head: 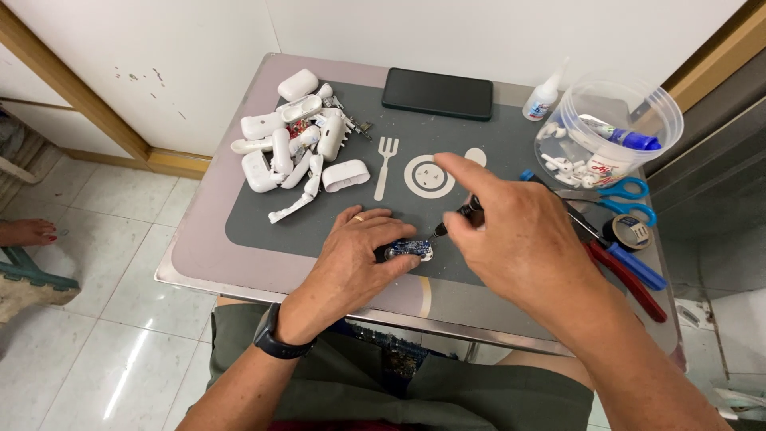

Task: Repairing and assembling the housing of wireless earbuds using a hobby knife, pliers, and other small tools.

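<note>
Small grey table (pixel 239 263) w/ a darker grey mat printed w/ a white fork-and-plate design fills the centre of view.

At 11 o'clock on the mat, a pile of white plastic earbud cases (pixel 297 148) and loose shell parts, jumbled and touching each other. At 12 o'clock, a black phone (pixel 436 93) lying flat, screen dark. At 1–2 o'clock, a clear round tub (pixel 618 132) holding small white parts and a blue-capped tube; a small glue bottle (pixel 543 97) stands just beside its left wall. At 3 o'clock along the table's right edge: blue-handled scissors (pixel 622 195), a roll of dark tape (pixel 630 231), and red and blue-handled pliers (pixel 630 275), all close together.

Left hand (pixel 355 255) — at 6 o'clock on the mat, palm down, watch on the wrist, ring on one finger. Fingers curled together, pinching a small blue circuit board (pixel 411 251) against the mat; board peeks out at the fingertips.

Right hand (pixel 519 239) — just beside it at 4 o'clock. Thumb and fingers closed round a thin black tool (pixel 459 217); index finger stretched out straight toward 11 o'clock. Tool tip angles down-left, at or right on the board's right end — can't tell if it truly touches.
</note>
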